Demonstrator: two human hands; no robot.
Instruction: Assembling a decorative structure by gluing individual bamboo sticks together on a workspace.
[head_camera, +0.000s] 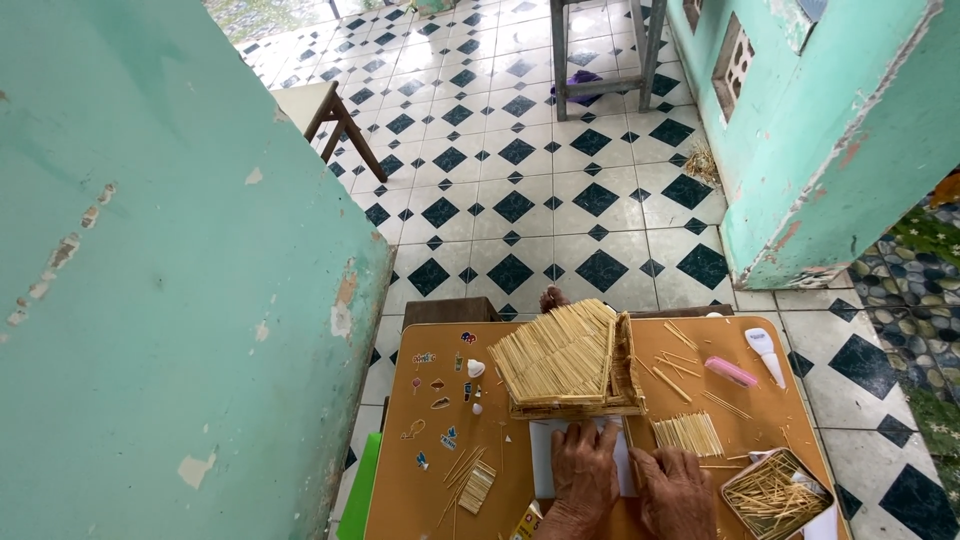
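Both hands, left hand (585, 468) and right hand (678, 488), lie flat and open on white paper (543, 455), gripping nothing.

Left hand (585, 468) flat, palm down; right hand (677, 488) alongside, touching.

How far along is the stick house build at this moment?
Done: the stick house has a full thatched roof and stands on the orange table. In hand: the left hand and right hand press flat on a white sheet beside a glued stick panel. Left: loose sticks fill the box, and another small stick panel lies unattached.
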